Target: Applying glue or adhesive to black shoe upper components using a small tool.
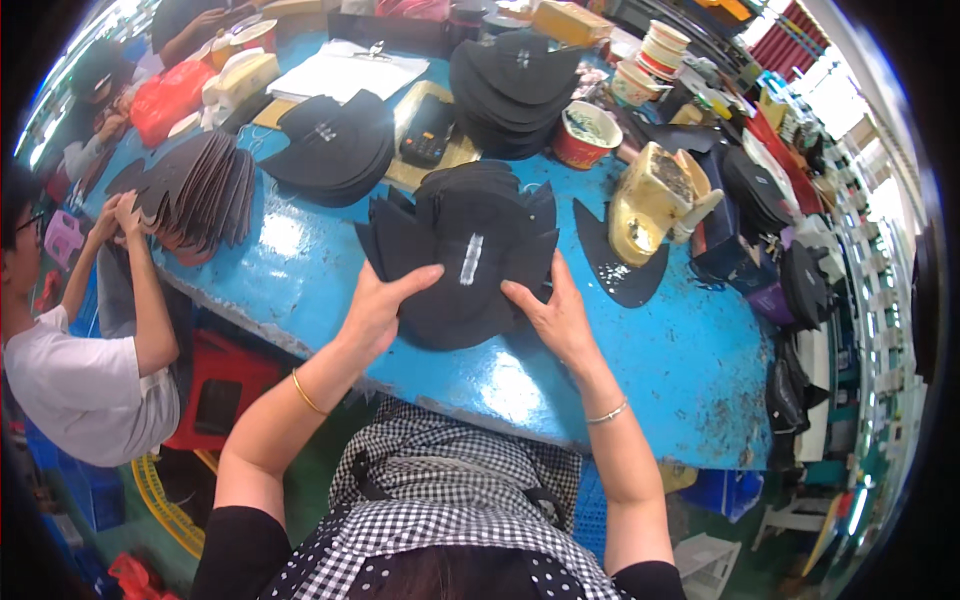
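Note:
A thick stack of black curved cut pieces [440,240] lies in front of me on the blue table, a whitish mark on its top piece. My left hand [385,305] grips its left side, thumb on top and the other fingers hidden beneath or behind. On the opposite side, my right hand [550,310] holds the stack the same way, thumb pressed on the top piece. To the right, a yellow glue-crusted container [640,225] stands on a single black piece [625,280]. Beyond the held stack sit two more black stacks, one far left [335,150] and one taller [510,95].
The blue table [450,375] has a worn front edge. A red tub [587,135], a dark handheld device [428,130] and a clipboard with papers [345,75] stand farther back. At left, a co-worker [90,350] handles a fanned stack of dark pieces [200,190]. Boxes crowd the right side.

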Demonstrator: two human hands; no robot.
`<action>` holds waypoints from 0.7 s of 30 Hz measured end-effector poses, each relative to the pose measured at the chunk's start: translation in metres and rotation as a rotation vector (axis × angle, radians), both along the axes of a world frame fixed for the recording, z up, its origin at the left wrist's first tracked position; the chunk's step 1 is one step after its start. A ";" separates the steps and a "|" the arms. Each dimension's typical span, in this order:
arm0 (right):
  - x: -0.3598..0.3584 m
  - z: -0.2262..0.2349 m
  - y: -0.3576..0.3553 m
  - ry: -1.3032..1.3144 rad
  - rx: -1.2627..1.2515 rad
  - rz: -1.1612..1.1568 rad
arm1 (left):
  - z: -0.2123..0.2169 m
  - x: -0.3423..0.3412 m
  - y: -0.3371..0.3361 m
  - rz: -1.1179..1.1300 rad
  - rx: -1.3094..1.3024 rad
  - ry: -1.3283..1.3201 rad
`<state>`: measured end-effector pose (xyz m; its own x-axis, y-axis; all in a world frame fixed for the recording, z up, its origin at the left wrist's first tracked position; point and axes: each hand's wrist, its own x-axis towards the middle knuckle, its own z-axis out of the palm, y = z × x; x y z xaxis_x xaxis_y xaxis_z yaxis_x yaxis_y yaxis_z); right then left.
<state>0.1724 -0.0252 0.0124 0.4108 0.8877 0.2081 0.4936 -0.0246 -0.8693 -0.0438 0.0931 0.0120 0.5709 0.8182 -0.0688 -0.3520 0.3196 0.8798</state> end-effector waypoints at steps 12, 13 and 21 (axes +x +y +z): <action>0.013 -0.006 -0.091 0.257 -0.036 0.328 | -0.036 -0.010 -0.005 -0.282 0.856 0.067; 0.007 0.002 -0.097 0.429 0.003 0.262 | -0.041 -0.011 -0.005 -0.238 1.085 0.176; 0.030 0.020 -0.199 0.865 0.349 -0.205 | 0.035 0.077 -0.114 -0.567 0.374 0.218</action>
